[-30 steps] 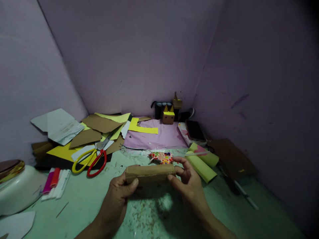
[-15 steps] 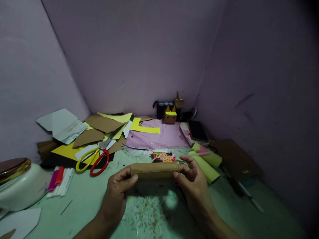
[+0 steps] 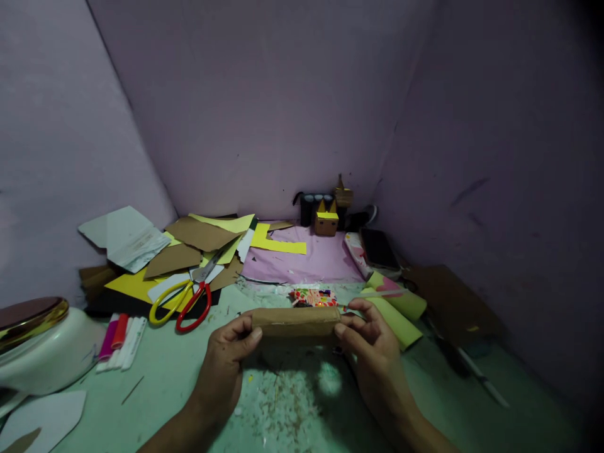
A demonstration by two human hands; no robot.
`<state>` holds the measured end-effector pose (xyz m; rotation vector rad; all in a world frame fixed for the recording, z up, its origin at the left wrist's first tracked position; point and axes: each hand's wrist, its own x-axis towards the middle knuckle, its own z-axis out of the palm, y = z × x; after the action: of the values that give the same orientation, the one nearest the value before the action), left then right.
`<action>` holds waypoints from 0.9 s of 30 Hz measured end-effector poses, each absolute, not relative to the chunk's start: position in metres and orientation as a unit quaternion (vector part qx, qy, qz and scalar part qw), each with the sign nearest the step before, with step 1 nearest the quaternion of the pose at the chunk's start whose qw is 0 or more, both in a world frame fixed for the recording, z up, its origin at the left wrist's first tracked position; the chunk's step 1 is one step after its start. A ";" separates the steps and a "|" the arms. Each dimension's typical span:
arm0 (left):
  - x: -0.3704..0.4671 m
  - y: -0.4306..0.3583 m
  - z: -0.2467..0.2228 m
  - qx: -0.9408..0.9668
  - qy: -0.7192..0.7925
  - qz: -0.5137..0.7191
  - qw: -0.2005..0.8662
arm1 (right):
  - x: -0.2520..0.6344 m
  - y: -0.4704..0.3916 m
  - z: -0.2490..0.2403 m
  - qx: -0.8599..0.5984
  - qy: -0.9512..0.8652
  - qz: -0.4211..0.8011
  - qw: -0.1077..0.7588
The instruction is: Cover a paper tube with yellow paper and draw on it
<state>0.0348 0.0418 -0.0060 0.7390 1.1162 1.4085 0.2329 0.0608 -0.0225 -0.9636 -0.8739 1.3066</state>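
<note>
A long, narrow piece of folded brown cardboard (image 3: 296, 321) is held level above the green tabletop. My left hand (image 3: 227, 355) pinches its left end, with the thumb on the near side. At the other end my right hand (image 3: 375, 346) grips it between thumb and fingers, the index finger raised a little. Just beyond the cardboard lies a small packet with a red and white floral print (image 3: 314, 297), partly hidden by it.
To the left are scissors (image 3: 193, 299) with yellow and red handles, paper and cardboard scraps (image 3: 202, 234), and several markers (image 3: 120, 343). A small cardboard box with yellow ears (image 3: 326, 224) stands at the back. Rolled yellow-green paper (image 3: 394, 321) and a phone (image 3: 376, 247) lie right.
The view has shifted slightly, so everything sits a little further right. The cardboard has rolled slightly in my fingers, and both hands still hold its ends.
</note>
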 end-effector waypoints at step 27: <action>0.021 0.019 0.010 0.671 0.356 0.492 0.425 | 0.212 0.044 0.002 -0.217 -0.594 0.690 0.351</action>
<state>0.0206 0.0186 0.0098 1.6787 0.8905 1.2314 0.2116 0.0435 0.0018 -0.5616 -1.5388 1.7870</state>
